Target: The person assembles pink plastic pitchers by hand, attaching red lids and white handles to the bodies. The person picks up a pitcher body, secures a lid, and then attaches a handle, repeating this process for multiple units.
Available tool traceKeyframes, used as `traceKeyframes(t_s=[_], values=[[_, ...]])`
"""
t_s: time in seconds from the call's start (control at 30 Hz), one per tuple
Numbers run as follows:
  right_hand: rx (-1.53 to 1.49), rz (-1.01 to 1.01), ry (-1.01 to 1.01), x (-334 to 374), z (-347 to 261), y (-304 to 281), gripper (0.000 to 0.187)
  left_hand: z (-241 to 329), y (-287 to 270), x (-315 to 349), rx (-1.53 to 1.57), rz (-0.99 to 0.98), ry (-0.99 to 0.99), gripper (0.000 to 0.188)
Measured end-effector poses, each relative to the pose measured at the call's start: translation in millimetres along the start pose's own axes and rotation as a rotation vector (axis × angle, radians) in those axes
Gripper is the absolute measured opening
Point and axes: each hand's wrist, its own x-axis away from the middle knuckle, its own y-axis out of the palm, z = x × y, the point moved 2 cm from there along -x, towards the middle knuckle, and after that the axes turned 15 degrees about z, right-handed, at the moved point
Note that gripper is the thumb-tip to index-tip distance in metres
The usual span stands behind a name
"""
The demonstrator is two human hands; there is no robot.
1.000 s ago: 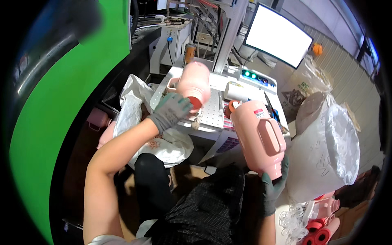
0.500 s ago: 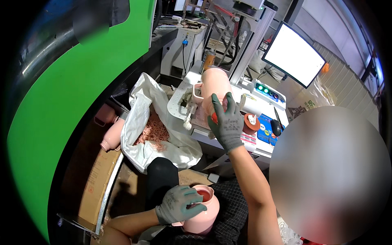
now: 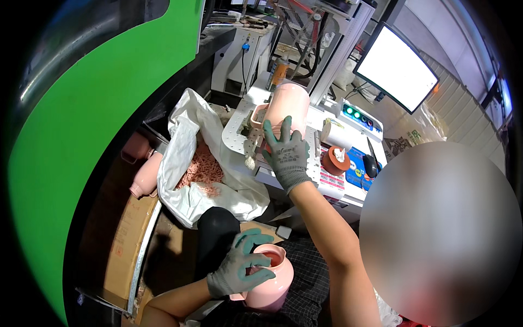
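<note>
A pink jug (image 3: 288,102) with a side handle lies on its side on the perforated metal plate (image 3: 235,134) of the bench machine. Over its neck end is my right hand (image 3: 289,152), in a grey-green glove, fingers curved around it; its mouth is mostly hidden. A second pink jug (image 3: 272,291) stands upright in my lap, its reddish mouth facing up. My left hand (image 3: 239,267), gloved alike, is curled at the rim, thumb and some fingers against the neck and the index finger raised. Its handle shows below my left wrist.
A white sack (image 3: 185,120) of pink shavings (image 3: 202,171) stands left of the bench. More pink jugs (image 3: 147,175) lie beyond it, by a cardboard box (image 3: 128,245). An orange-brown tape roll (image 3: 335,161), mouse (image 3: 371,165), button box (image 3: 359,119) and monitor (image 3: 397,66) are right.
My right hand has shifted left over the neck of the jug on the machine, covering its red mouth. My left index finger has lifted from the lap jug's rim.
</note>
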Motion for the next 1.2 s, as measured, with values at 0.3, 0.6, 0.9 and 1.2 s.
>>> traceKeyframes(t_s=[0.3,0.6,0.9,1.2], values=[[0.035,-0.115,0.088,10,7,28,0.079,-4,1,-8,0.203,-0.247,-0.102,0.07],[-0.526,0.333,0.293,169,42,-152,0.057,-6,5,-39,0.156,-0.508,-0.056,0.085],[0.214,0.197,1.345,503,82,-397,0.012,-60,23,-41,0.157,-0.587,-0.083,0.072],[1.895,-0.465,1.341,697,163,-803,0.04,-62,37,-69,-0.053,-0.242,-0.241,0.047]])
